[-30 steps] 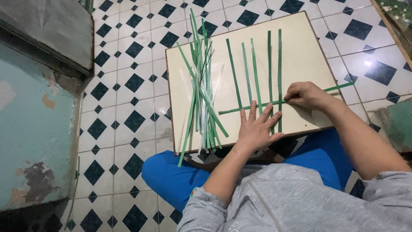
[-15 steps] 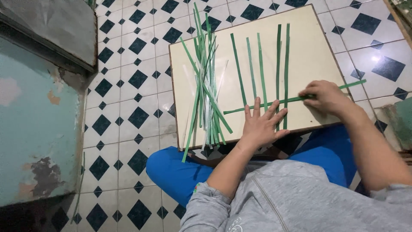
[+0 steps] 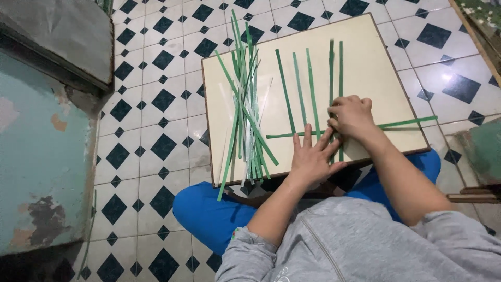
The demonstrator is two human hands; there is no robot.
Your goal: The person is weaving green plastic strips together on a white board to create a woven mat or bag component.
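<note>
Item: green paper strips (image 3: 300, 86), thin, light, floppy, likely easy to crease or tear; best pinned flat near a crossing.

Location: upright strips on cream worktop (image 3: 370, 62), above left hand (image 3: 313, 156).

Grip: left hand flat, fingers spread, pressing strip ends; right hand (image 3: 350, 116) curled, pinching horizontal strip (image 3: 407, 122) at the crossing.

Spare strip pile (image 3: 248, 109) lies well left.

A board (image 3: 376, 62) rests on the person's lap (image 3: 209, 209), above the tiled floor (image 3: 151, 104). On the board's left part lies a loose bundle of strips (image 3: 248, 109), its near ends hanging over the near edge. Right of it, five upright strips (image 3: 297, 78) lie side by side. One cross strip (image 3: 407, 123) runs left to right over them, reaching past the board's right edge. The left hand (image 3: 311, 159) lies flat at the near edge; the right hand (image 3: 352, 116) sits just beyond it, on the cross strip.
</note>
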